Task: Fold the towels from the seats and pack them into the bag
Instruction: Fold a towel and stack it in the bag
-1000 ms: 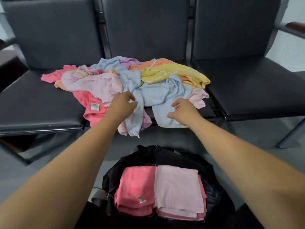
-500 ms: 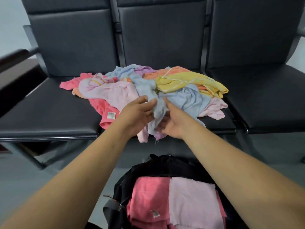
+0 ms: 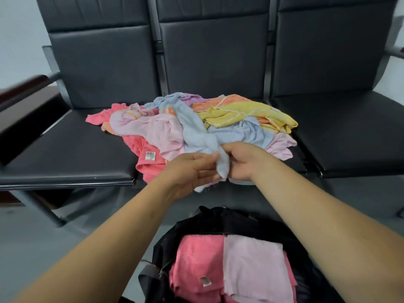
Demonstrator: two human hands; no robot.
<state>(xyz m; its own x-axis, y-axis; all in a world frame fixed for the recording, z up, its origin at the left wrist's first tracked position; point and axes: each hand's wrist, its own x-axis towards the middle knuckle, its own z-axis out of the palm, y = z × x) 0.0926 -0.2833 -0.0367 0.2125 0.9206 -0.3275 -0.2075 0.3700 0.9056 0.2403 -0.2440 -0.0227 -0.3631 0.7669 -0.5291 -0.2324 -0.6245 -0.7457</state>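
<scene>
A heap of crumpled towels lies on the middle black seat (image 3: 218, 193). A light blue towel (image 3: 196, 132) runs through the heap down to the seat's front edge. My left hand (image 3: 190, 171) and my right hand (image 3: 242, 160) both pinch its hanging end. Around it lie a pale pink towel (image 3: 157, 132), a coral pink towel (image 3: 148, 165) with a label, and a yellow towel (image 3: 247, 117). Below my arms stands an open black bag (image 3: 209, 221). In it lie a folded pink towel (image 3: 196, 259) and a folded pale pink towel (image 3: 251, 265), side by side.
The left seat (image 3: 65, 158) and the right seat (image 3: 349, 136) flank the heap, with dark backrests behind. A dark wooden armrest (image 3: 24, 88) juts in at the far left. Grey floor (image 3: 32, 241) surrounds the bag.
Both hands came together from apart on the heap and took hold of the light blue towel's end, drawing it toward the seat's front edge.
</scene>
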